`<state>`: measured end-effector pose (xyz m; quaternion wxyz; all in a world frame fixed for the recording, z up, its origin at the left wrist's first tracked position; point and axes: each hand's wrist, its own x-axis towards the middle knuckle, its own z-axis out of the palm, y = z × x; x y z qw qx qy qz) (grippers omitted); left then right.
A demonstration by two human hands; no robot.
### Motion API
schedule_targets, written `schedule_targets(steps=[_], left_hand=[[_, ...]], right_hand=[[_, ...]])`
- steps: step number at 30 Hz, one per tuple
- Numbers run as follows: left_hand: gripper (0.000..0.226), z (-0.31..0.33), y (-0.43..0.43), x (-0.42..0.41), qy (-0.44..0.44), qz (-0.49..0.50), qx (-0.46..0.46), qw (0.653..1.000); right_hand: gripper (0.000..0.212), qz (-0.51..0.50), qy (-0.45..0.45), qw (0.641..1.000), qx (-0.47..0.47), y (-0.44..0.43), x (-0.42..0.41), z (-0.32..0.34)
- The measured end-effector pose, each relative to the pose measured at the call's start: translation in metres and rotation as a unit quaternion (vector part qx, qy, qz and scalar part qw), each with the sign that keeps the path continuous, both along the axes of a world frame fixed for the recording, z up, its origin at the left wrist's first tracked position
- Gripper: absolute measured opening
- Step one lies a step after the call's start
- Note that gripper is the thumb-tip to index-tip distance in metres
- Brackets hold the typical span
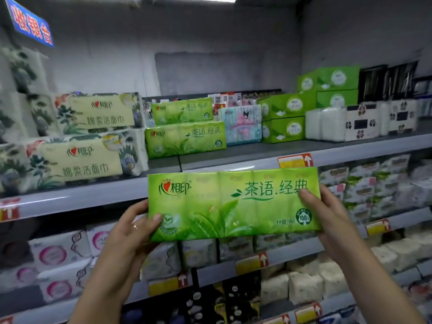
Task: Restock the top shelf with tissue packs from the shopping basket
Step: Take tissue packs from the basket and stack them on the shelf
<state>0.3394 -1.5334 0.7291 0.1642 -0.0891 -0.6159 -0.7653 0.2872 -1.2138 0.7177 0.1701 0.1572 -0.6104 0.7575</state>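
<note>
Both hands — the left hand (131, 232) and right hand (327, 220) — grip a green tissue pack (233, 204) by its ends, fingers curled round it, just below the top shelf (257, 157).

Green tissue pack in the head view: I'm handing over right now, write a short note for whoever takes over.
Left hand grips the green tissue pack at its left end; right hand grips its right end.
The pack is held just below the top shelf front edge, not yet on it.
Two matching packs already lie stacked there, bare shelf beside them.
Left: set this pack down. The basket is out of view, so the remaining count is unknown.
</note>
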Motion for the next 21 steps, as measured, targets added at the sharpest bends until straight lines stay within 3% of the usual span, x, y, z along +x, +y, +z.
schedule_targets(steps=[3, 5, 7, 9, 11, 15, 18, 21], left_hand=[[0.103, 0.015, 0.003, -0.010, 0.024, 0.019, 0.000, 1.000], [0.100, 0.027, 0.004, -0.019, 0.040, 0.033, -0.009, 0.999], [0.075, 0.039, 0.004, -0.029, 0.048, 0.051, -0.046, 0.996], [0.052, 0.052, 0.003, -0.038, 0.056, 0.083, -0.084, 0.991], [0.061, 0.064, 0.003, -0.050, 0.077, 0.129, -0.122, 0.981], [0.037, 0.091, 0.002, -0.081, 0.123, 0.218, -0.185, 0.950], [0.044, 0.112, -0.006, -0.103, 0.091, 0.201, -0.169, 0.961], [0.047, 0.127, -0.015, -0.118, 0.083, 0.204, -0.219, 0.950]], right_hand=[[0.081, -0.019, 0.033, 0.998, 0.049, 0.002, -0.008, 0.018], [0.068, -0.015, 0.043, 0.997, 0.066, 0.003, -0.015, 0.034], [0.038, -0.018, 0.055, 0.995, 0.080, 0.001, -0.025, 0.047], [0.030, -0.025, 0.068, 0.994, 0.087, -0.001, -0.040, 0.056], [0.027, -0.025, 0.073, 0.992, 0.097, -0.007, -0.055, 0.068], [0.034, -0.037, 0.084, 0.988, 0.124, -0.015, -0.092, 0.094], [0.040, -0.047, 0.094, 0.984, 0.147, -0.016, -0.122, 0.113], [0.035, -0.055, 0.103, 0.979, 0.166, -0.017, -0.144, 0.128]])
